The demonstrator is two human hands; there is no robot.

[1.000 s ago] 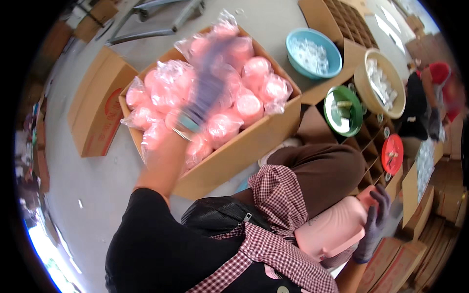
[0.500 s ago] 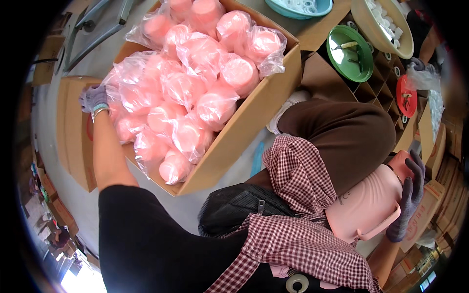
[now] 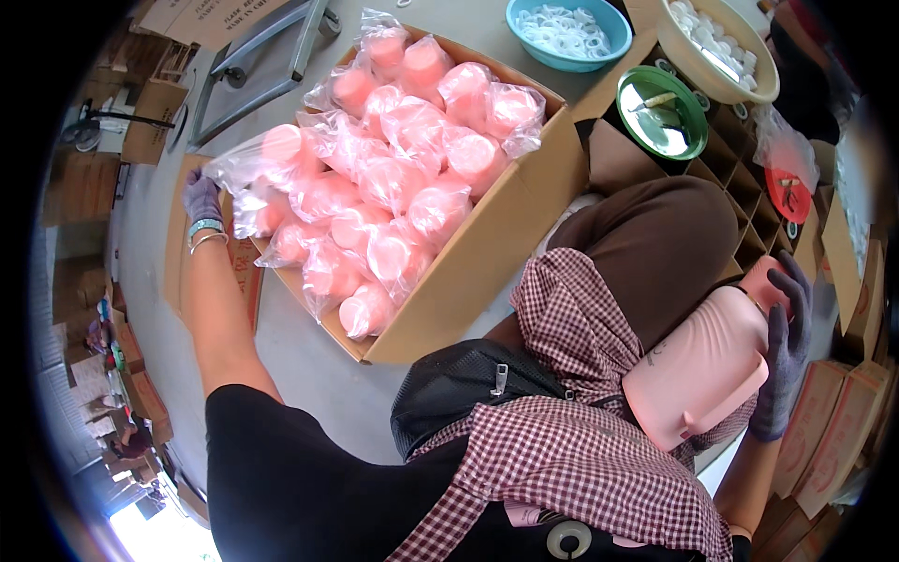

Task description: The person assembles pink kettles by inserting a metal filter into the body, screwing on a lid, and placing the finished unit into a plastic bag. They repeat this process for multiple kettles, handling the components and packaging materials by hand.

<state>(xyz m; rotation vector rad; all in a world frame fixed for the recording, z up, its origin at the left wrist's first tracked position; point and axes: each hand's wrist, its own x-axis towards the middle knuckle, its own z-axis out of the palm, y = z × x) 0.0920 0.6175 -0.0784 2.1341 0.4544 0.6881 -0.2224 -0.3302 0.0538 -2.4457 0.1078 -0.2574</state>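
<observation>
In my gloved left hand (image 3: 201,198), the fingers are closed on the gathered end of a clear plastic bag (image 3: 245,165). The bag stretches out over the left side of a cardboard box (image 3: 487,245), with a pink rounded piece inside it. Several more bagged pink pieces (image 3: 395,178) fill the box. A pink jug (image 3: 700,367) with a side handle lies tilted across my lap at the right. My gloved right hand (image 3: 788,351) is curved around its lid end, touching the pink lid (image 3: 766,284); part of the grip is hidden behind the jug.
Beyond my knee, a blue basin (image 3: 569,36) and a cream basin (image 3: 726,56) hold white parts. A green bowl (image 3: 661,112) and a red dish (image 3: 788,194) sit above cardboard dividers (image 3: 726,169). A metal frame (image 3: 267,80) stands behind the box; cartons (image 3: 824,421) are stacked at right.
My left hand has pulled the bag's end out from the box's left side, stretching the plastic. The view has shifted. My right hand stays at the jug's lid end.
</observation>
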